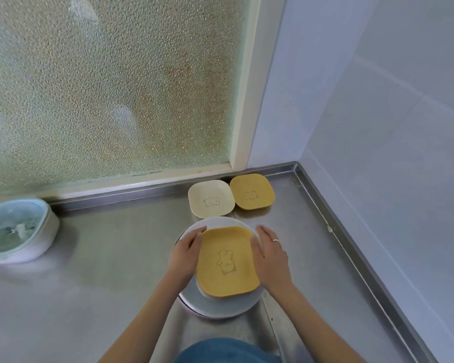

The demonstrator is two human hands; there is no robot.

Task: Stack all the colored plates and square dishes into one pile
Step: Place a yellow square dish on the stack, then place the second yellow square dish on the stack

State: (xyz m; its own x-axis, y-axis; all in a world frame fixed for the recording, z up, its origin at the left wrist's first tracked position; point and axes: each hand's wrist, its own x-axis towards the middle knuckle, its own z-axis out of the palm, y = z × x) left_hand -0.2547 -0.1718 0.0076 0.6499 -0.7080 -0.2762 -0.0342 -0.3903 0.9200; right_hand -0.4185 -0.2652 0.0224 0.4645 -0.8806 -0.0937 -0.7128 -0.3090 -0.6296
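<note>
Between my two hands sits a mustard-yellow square plastic dish with a small bear outline printed in its centre. My left hand lies against the dish's left edge, fingers straight and together, pressing the rim rather than curling round it. My right hand, a ring on one finger, lies against the right edge in the same way, fingers extended and flat along the rim. The dish rests on a round pale grey plate, whose rim shows beyond the dish at the far and near sides; a thin pale edge under the dish suggests another piece beneath, but I cannot tell what it is.

Beyond the plate, near the back ledge, stand two more square dishes, touching side by side: a cream square dish on the left and a second mustard-yellow square dish on the right. All stand on a stainless steel counter. Far left, a light blue plastic basket sits below a frosted glass window.
</note>
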